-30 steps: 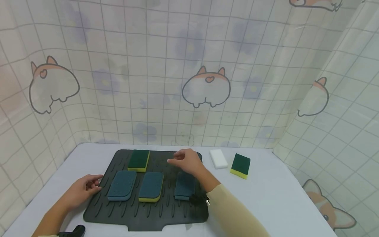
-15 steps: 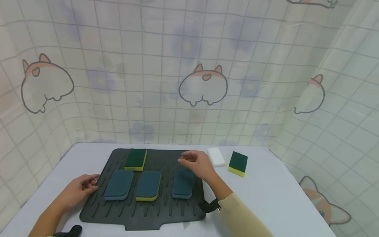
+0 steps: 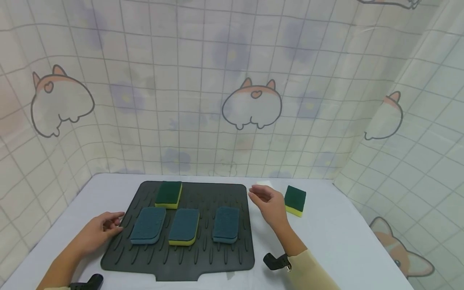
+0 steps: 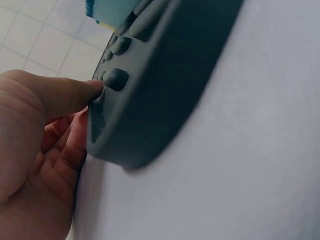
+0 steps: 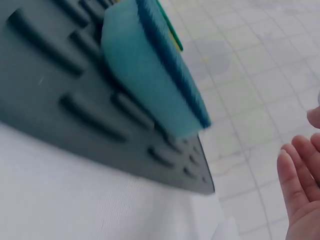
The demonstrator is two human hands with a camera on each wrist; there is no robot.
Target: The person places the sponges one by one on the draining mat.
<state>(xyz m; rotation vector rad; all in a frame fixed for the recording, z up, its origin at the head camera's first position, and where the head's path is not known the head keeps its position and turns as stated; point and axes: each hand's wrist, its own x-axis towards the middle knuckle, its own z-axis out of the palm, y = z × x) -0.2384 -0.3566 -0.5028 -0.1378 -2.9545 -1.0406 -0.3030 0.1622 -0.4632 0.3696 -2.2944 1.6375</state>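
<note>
A dark grey ridged drying mat (image 3: 141, 259) lies on the table. My left hand (image 3: 98, 233) grips its left edge, thumb on the rim and fingers against the side in the left wrist view. On the mat are a green and yellow sponge (image 3: 169, 193) at the back, a blue sponge (image 3: 148, 223), a blue-topped yellow sponge (image 3: 185, 223) and a second blue sponge (image 3: 226, 221) at the right. Just past the mat's right edge, my right hand (image 3: 270, 203) holds nothing, its fingers relaxed. Behind it a white sponge (image 3: 266, 183) is mostly hidden.
Another green and yellow sponge (image 3: 295, 198) lies on the white table (image 3: 326, 241), right of my right hand. A grid-patterned curtain (image 3: 195, 100) with cartoon animals surrounds the table at the back and sides.
My right hand has moved right from over the mat to beside it, uncovering the right blue sponge and covering most of the white sponge. My left hand stays at the mat's edge.
</note>
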